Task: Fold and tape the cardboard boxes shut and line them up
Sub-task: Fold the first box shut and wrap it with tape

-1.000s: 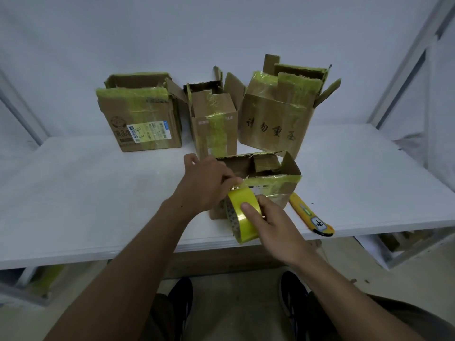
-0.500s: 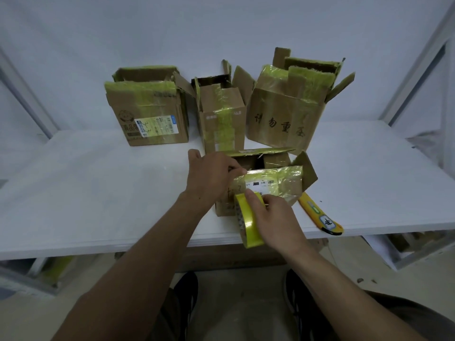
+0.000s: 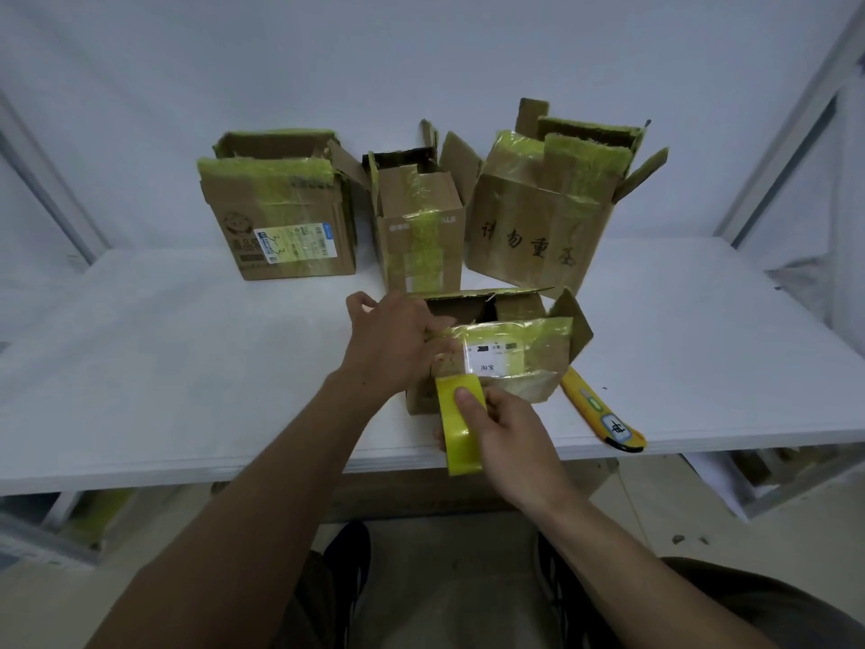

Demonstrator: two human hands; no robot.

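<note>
Four cardboard boxes are on the white table [image 3: 187, 367], and the near box [image 3: 515, 363] is the one in hand. Its top is not yet closed: the front flap tips out toward the person and the right flap splays outward. Beyond it stand the other three boxes [image 3: 421, 231], open-topped. The left hand [image 3: 398, 344] sits on the near box's left top corner, its fingers bent onto the edge of the front flap; whether a tape end lies under them cannot be told. The right hand [image 3: 505, 428] pinches the yellow tape roll [image 3: 456, 423], thumb on the outer band, just in front of the near box's front left corner. The roll is held on edge, so the tape would probably pay out straight away from the person, up the front wall and over the top. The right hand is the nearer for that pull. A yellow knife [image 3: 604, 414] lies just right of the near box.
</note>
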